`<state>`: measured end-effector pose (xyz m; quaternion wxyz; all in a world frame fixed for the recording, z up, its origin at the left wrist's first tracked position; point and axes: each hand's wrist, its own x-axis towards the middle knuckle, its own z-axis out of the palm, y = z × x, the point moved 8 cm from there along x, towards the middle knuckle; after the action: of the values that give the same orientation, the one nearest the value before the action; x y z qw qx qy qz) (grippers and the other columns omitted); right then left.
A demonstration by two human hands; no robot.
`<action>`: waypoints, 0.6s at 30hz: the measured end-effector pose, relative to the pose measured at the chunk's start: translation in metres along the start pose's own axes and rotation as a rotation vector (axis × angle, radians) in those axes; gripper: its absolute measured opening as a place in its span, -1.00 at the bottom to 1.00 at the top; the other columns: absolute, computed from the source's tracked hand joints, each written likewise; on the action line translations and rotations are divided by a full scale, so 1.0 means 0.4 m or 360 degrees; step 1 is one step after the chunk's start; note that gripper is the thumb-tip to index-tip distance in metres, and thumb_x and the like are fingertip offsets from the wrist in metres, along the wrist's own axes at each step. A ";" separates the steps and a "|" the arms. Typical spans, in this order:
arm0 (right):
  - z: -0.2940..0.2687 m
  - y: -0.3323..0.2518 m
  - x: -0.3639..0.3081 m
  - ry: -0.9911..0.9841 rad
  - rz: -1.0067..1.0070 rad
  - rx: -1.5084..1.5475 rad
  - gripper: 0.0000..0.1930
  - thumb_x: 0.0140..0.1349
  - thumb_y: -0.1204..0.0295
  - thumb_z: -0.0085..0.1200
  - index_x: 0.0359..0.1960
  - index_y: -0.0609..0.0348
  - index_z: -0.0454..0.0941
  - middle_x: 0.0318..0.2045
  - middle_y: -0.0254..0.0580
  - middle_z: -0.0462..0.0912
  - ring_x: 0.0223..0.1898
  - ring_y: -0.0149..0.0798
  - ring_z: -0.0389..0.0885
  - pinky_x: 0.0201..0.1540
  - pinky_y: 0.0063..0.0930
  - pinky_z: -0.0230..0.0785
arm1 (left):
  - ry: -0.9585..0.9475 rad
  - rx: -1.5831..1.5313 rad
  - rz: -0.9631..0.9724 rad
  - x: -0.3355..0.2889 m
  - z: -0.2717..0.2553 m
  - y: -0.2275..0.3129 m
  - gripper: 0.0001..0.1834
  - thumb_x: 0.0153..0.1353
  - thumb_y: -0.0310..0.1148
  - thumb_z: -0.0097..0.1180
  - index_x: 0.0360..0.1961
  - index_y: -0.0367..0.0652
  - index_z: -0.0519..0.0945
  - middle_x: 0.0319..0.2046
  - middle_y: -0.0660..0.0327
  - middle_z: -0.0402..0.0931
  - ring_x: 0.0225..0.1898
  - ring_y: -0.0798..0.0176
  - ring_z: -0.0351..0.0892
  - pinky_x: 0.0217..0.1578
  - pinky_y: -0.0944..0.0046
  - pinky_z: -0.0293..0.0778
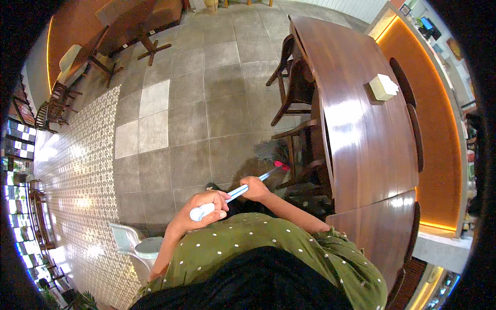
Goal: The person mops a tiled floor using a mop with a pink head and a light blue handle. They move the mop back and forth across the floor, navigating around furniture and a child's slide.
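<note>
Gripping a blue-and-white pole (238,192), left hand (209,201) and right hand (253,188) have fingers closed around it; its pink head (281,166) sits low beside the chairs (301,85). Cleaning the floor (227,113) looks under way; how much is left, I can't tell.

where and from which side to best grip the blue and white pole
Likely the slim, straight shaft: left hand coming from the left near the white end, right hand from the right, lower down. It slants away toward its pink end, so spaced hands should steady it.
</note>
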<state>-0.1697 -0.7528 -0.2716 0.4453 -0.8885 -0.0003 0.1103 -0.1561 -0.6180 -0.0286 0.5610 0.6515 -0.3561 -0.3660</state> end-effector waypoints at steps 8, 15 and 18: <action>0.118 -0.067 0.066 0.0501 -0.0114 0.0065 -0.68 0.00 0.26 0.35 -0.57 0.18 0.46 -0.51 0.00 0.51 -0.40 0.13 0.52 -0.31 -0.08 0.36 | 0.0584 -0.0498 0.0070 -0.128 -0.147 -0.115 -0.83 0.24 -0.44 0.21 -0.41 -0.16 0.44 -0.41 0.27 0.53 -0.12 0.23 0.55 0.15 0.07 0.38; 0.303 -0.314 0.293 0.0472 -0.0275 0.0223 -0.73 0.03 0.37 0.32 -0.60 0.18 0.45 -0.55 -0.04 0.52 -0.37 0.08 0.54 -0.30 -0.09 0.35 | 0.0632 0.0094 0.0110 -0.301 -0.398 -0.015 -0.82 0.13 -0.50 0.27 -0.53 -0.23 0.50 -0.56 0.21 0.47 -0.40 0.24 0.52 -0.08 0.13 0.47; 0.386 -0.437 0.403 0.0344 -0.0498 0.0347 -0.76 0.03 0.44 0.29 -0.59 0.18 0.42 -0.52 -0.07 0.51 -0.37 0.05 0.52 -0.30 -0.12 0.32 | 0.0690 0.0328 0.0050 -0.350 -0.464 0.040 -0.81 0.10 -0.50 0.28 -0.56 -0.20 0.50 -0.61 0.23 0.45 -0.48 0.22 0.49 -0.09 0.13 0.47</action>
<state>-0.0258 -0.5091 -0.2543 0.5480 -0.8309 -0.0785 -0.0568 -0.0612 -0.4102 0.0170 0.5604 0.7632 -0.2728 -0.1706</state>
